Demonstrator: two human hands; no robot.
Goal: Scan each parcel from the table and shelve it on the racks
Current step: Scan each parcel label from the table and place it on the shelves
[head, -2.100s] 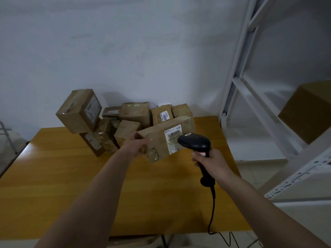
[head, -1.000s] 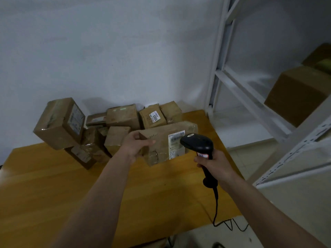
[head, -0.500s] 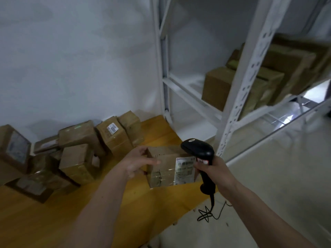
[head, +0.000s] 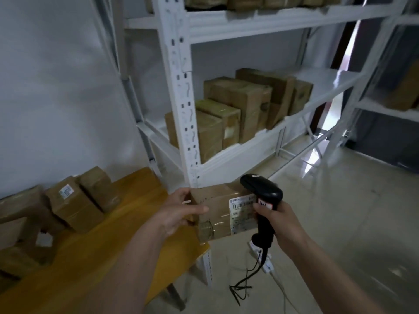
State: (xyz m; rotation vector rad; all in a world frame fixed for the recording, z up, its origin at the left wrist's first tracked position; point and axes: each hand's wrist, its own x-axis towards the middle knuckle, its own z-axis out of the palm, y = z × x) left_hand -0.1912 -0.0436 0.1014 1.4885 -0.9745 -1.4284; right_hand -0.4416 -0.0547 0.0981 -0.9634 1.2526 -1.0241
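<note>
My left hand grips the left end of a brown cardboard parcel with a white barcode label facing me. The parcel is held in the air past the right edge of the wooden table. My right hand holds a black barcode scanner by its handle, its head just over the parcel's label. The white rack stands right behind, with several brown parcels on its middle shelf.
Several more parcels are piled on the table's far left against the grey wall. The scanner's black cable hangs to the tiled floor beside a white power strip. A second rack stands at the right.
The view has swung right from the table pile toward the rack. My left hand has carried the parcel off the table's right edge; the scanner has stayed close to its label.
</note>
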